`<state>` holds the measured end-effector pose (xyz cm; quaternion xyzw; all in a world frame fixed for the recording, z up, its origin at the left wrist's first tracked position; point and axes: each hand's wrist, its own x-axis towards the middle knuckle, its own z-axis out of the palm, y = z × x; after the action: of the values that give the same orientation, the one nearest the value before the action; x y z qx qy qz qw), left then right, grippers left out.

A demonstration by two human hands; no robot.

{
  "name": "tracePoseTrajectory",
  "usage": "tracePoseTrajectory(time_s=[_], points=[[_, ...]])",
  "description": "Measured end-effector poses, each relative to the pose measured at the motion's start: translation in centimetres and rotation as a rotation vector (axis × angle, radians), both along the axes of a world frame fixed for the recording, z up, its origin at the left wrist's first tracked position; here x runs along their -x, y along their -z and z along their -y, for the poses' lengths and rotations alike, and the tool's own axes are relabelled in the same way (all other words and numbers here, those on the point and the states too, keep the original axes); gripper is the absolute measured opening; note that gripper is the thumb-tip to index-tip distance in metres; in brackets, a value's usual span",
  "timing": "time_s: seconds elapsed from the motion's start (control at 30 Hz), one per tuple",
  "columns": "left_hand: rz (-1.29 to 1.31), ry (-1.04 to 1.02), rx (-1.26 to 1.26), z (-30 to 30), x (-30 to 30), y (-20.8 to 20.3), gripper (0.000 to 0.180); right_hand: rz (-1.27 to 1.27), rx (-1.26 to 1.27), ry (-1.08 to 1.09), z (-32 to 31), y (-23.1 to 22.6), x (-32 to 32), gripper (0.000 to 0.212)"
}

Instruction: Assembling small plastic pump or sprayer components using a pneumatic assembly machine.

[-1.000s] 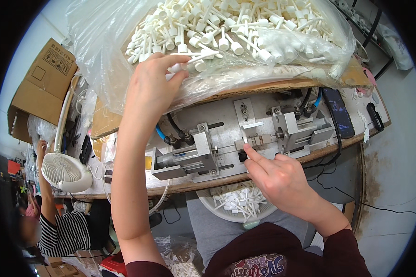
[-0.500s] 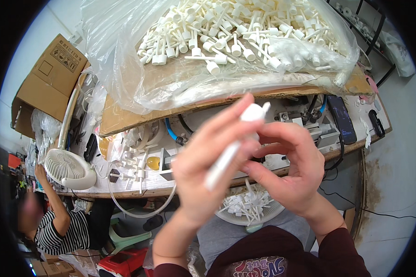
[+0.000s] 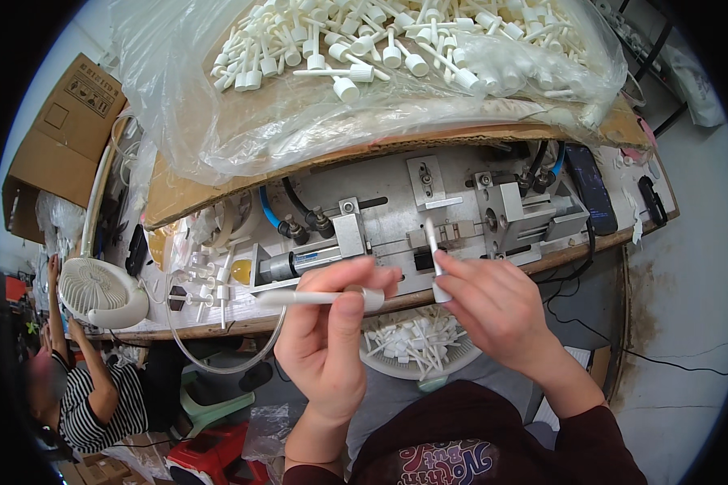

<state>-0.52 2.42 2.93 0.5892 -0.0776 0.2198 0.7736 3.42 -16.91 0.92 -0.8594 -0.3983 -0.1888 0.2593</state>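
My left hand pinches a white applicator cap with a long stem, lying level with its ribbed cap to the right. In my right hand is a second white applicator, its stem pointing up and its cap partly covered by the fingers. That stem's tip is over or beside the small metal block of a bench jig; contact cannot be told. A metal cylinder faces this block from the left, and a metal clamp unit stands to its right.
Many similar applicators lie heaped in clear plastic on a cardboard sheet above the jig. A basket of white parts rests on my lap. A fan and phone flank the jig. A co-worker sits left.
My hands have moved apart and lower. The left applicator has turned from slanted to level, and a second one now shows in my right hand. The jig has come into view.
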Motion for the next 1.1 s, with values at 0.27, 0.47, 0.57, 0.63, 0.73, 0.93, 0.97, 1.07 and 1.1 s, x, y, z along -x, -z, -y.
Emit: tracePoseTrajectory(time_s=[0.27, 0.47, 0.57, 0.63, 0.73, 0.93, 0.97, 1.07, 1.1], points=[[-0.057, -0.076, -0.045, -0.6, 0.9, -0.3, 0.021, -0.035, 0.18, 0.053, -1.1, -0.8, -0.6, 0.019], [0.006, -0.055, -0.216, -1.5, 0.8, 0.6, 0.028, 0.024, 0.318, 0.038, -1.2, -1.9, -0.6, 0.013], [-0.061, -0.072, -0.333, -1.0, 0.7, -0.4, 0.039, -0.025, 0.302, 0.035, -1.3, -2.5, -0.9, 0.015], [-0.088, -0.093, -0.451, -1.2, 0.8, -0.6, 0.044, -0.155, 0.195, -0.035, -1.1, -3.8, -2.1, 0.024], [-0.069, -0.085, -0.635, -1.5, 1.2, -0.2, 0.047, -0.173, -0.156, -0.039, -2.1, -6.0, -5.8, 0.031], [0.012, -0.188, -0.899, 0.7, 1.0, 1.3, 0.039, 0.238, -0.105, 0.203, -7.5, -9.8, -17.5, 0.056], [0.018, -0.202, -0.953, 1.1, 0.9, 1.4, 0.038, 0.135, 0.078, 0.322, -8.7, -10.4, -18.7, 0.062], [0.047, -0.26, -1.096, 1.9, 0.8, 1.9, 0.034, -0.044, 0.362, 0.471, -11.6, -10.7, -20.3, 0.057], [0.063, -0.251, -1.12, 2.2, 0.6, 1.9, 0.034, -0.08, 0.416, 0.491, -11.9, -10.5, -20.7, 0.051]])
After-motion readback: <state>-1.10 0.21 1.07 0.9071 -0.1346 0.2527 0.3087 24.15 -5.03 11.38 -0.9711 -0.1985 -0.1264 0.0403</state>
